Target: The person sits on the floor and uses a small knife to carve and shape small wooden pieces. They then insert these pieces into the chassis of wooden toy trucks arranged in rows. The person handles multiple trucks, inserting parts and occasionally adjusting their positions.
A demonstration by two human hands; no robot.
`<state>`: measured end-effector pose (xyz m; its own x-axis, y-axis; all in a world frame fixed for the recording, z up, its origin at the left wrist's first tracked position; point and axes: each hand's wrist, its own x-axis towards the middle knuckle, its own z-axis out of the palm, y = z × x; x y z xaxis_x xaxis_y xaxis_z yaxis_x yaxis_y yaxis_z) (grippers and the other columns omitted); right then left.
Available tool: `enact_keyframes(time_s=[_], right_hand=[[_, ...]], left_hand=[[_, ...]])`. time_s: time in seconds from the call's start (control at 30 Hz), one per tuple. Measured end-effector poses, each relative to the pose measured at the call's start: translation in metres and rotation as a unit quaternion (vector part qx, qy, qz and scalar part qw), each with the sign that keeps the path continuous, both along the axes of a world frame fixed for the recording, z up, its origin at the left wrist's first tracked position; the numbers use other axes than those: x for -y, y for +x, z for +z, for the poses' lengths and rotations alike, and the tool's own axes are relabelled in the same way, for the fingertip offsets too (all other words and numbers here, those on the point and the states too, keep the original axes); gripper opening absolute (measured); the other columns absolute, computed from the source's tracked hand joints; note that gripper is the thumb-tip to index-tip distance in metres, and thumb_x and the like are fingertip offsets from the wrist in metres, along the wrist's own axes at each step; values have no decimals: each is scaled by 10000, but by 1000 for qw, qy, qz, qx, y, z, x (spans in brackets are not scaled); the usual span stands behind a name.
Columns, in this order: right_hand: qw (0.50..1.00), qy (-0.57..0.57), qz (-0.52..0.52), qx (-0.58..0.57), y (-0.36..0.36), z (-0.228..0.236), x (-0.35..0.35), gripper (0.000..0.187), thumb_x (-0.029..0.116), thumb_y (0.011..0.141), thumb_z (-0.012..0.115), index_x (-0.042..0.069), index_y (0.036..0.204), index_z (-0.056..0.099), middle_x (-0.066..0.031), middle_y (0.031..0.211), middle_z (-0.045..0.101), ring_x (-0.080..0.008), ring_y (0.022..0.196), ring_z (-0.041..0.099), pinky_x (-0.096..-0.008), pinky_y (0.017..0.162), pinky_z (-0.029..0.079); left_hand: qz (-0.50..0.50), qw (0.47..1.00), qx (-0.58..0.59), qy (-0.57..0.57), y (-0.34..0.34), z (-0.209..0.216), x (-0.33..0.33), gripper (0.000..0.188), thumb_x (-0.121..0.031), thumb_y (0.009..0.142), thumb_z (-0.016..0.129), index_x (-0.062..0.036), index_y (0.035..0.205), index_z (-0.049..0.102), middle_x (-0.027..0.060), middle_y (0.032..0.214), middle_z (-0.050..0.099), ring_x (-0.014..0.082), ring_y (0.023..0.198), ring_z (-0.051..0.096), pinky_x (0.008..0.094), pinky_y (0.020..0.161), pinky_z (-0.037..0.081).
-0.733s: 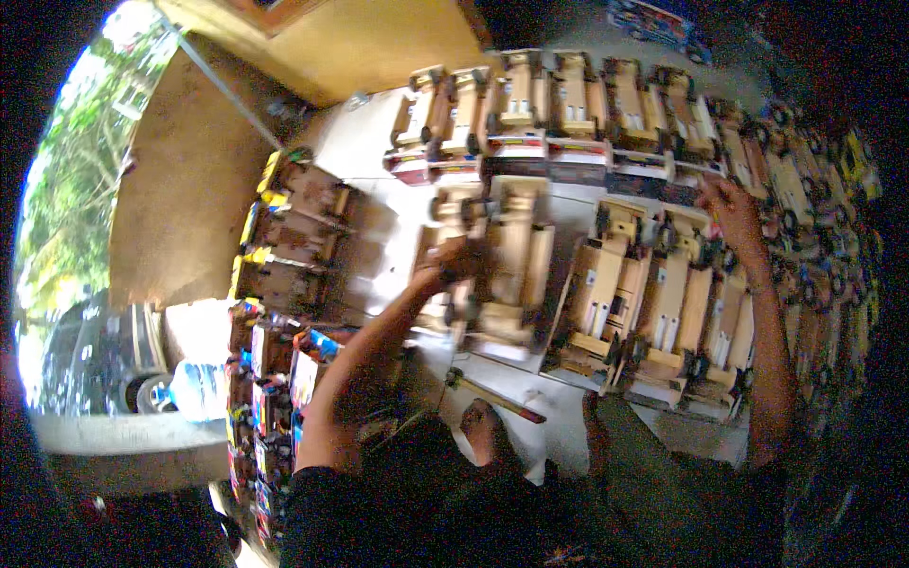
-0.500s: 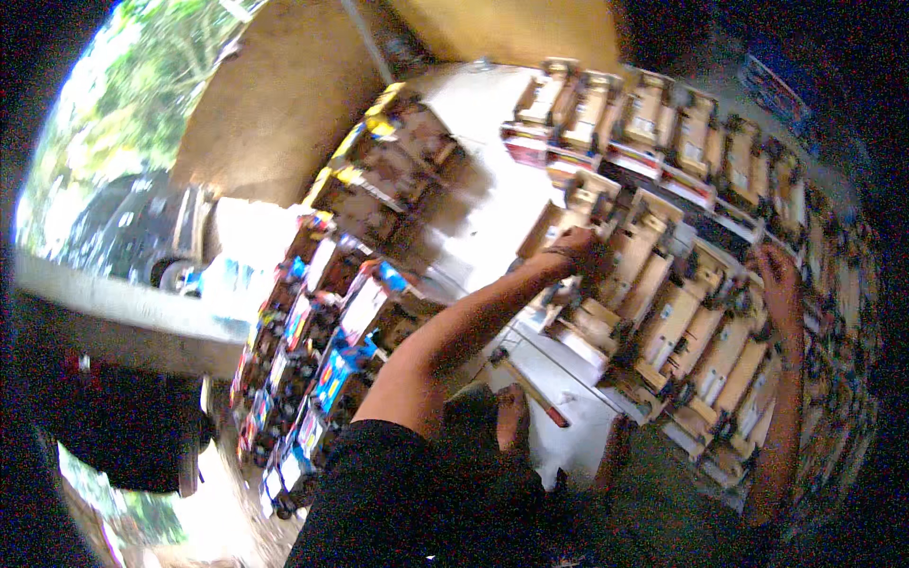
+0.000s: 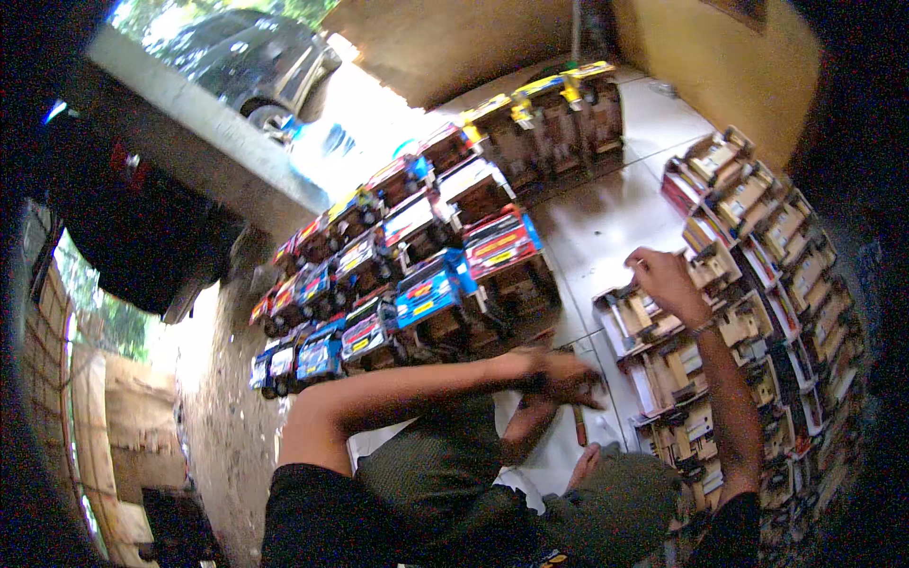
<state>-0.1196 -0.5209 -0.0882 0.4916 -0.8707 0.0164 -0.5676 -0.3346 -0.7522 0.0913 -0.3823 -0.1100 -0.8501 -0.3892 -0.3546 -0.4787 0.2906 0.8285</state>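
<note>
Over the near end of the unpainted wooden toy trucks [image 3: 677, 364], my right hand [image 3: 668, 284] is raised with its thumb and fingertips drawn together. Whatever small thing they may hold is too blurred to make out. My left hand [image 3: 565, 377] hovers above the tiled floor, between those trucks and the painted toy trucks [image 3: 502, 251]; its fingers reach out loosely apart and nothing shows in them. The unpainted trucks stand in tight rows on my right, pale wood with dark wheels. Below my left hand lies a slim wooden-handled tool [image 3: 580, 426], partly hidden.
Rows of painted trucks in blue, red and white fill the left side. Larger brown-bodied trucks with yellow tops [image 3: 559, 123] stand behind them. A low concrete ledge [image 3: 204, 118] and a parked car [image 3: 251, 66] lie beyond. A yellow wall [image 3: 720, 71] rises at the back right.
The view has swung to the right-hand side less and shows more of the painted trucks. My left hand has come away from the unpainted trucks; my right hand is now over their near end.
</note>
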Motion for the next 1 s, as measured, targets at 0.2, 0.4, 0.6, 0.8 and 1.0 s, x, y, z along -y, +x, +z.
enact_keyframes(time_s=[0.2,0.4,0.6,0.8,1.0], right_hand=[[895,72,377,-227,141,-77,-49,583,481,889,558,-27,1173,594,-336,1085,614,-441,1034,600,-464,936,477],[969,162,188,0,191,-163,-104,531,407,990,383,-51,1252,450,-295,1121,526,-451,1056,514,-455,984,417],[984,-151,95,1,229,-234,-60,196,11,693,683,-1,835,549,-211,763,539,-406,758,548,-479,664,437],[977,-176,72,-101,216,-245,-45,257,36,800,642,20,1055,606,-182,1002,629,-299,940,618,-432,782,484],[968,-220,121,-12,210,-197,-42,462,33,806,657,19,1256,554,-199,1202,611,-358,1112,577,-429,969,456]], left_hand=[[353,907,209,100,199,-59,-202,596,-580,948,479,-51,1177,629,149,1076,688,268,924,655,373,840,504],[780,612,105,81,236,-175,-433,497,-436,931,589,-15,1195,595,140,1038,700,252,971,679,359,835,531],[863,470,175,56,267,-149,-429,454,-341,896,660,-4,1189,578,157,1016,698,255,953,684,372,818,533],[765,488,227,-354,341,-97,-355,541,-300,895,634,51,1281,492,286,1236,559,437,1175,508,459,1004,412],[735,590,221,-249,388,-120,-300,751,-305,874,642,22,1448,285,270,1443,377,454,1322,347,488,1113,286]])
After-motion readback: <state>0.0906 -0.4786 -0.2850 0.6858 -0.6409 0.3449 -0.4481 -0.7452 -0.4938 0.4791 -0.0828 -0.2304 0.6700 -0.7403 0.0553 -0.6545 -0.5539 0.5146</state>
